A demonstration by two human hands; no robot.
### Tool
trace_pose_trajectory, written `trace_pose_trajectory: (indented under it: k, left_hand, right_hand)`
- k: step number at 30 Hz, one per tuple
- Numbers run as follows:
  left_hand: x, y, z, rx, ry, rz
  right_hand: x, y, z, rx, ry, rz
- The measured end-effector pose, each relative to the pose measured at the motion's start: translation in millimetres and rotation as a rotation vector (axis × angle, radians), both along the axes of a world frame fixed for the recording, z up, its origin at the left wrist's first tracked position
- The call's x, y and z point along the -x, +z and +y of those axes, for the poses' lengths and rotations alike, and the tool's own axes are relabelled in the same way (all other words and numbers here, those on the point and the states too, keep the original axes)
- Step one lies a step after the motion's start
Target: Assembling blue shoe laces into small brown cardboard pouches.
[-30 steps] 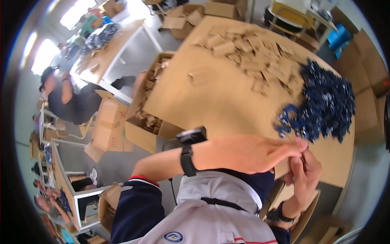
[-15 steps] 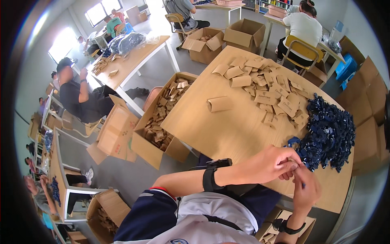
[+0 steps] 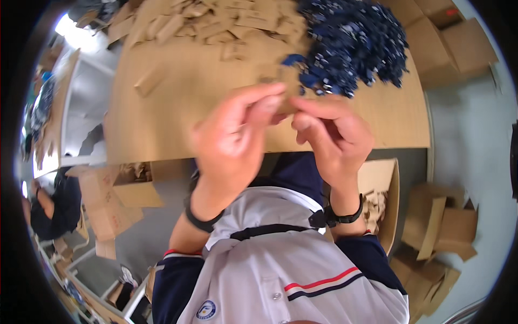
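Note:
My left hand (image 3: 234,135) and my right hand (image 3: 337,129) meet above the table's near edge, fingers closed in a pinch. Between their fingertips is a small brown paper sleeve (image 3: 290,86), blurred by motion and partly hidden by the fingers. Just beyond my right hand lies a heap of dark blue fabric pieces (image 3: 353,43) with small pale bits in it. A loose pile of flat brown paper sleeves (image 3: 259,19) covers the far side of the table. One brown sleeve (image 3: 150,81) lies apart, to the left of my left hand.
The wooden table (image 3: 377,124) ends just in front of my body. An open carton (image 3: 393,200) of brown pieces stands by my right forearm, another carton (image 3: 137,191) at the left below the table. More cardboard boxes (image 3: 442,221) stand at the right wall. A seated person (image 3: 56,208) is at far left.
The view has swung down and to the right, so the hands now appear nearer the middle. My hands have come away from beside the blue heap, and a brown sleeve now shows between them.

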State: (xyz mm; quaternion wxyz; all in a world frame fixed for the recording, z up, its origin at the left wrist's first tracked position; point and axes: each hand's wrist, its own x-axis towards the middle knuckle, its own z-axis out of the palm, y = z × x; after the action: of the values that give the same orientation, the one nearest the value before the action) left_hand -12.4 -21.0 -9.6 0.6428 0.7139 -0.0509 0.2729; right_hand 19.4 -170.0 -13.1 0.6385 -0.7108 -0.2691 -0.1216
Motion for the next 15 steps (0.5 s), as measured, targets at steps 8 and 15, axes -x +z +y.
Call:
trace_pose_trajectory:
  k: [8, 15]
  left_hand:
    - [21.8, 3.8, -14.1, 0.444, -0.641, 0.604]
    - [-15.6, 5.7, -3.5, -0.144, -1.241, 0.394]
  right_hand:
    - [-0.4, -19.6, -49.0, 0.446, 0.117, 0.017]
    - [5.7, -16.9, -58.3, 0.258, 0.97, 0.851]
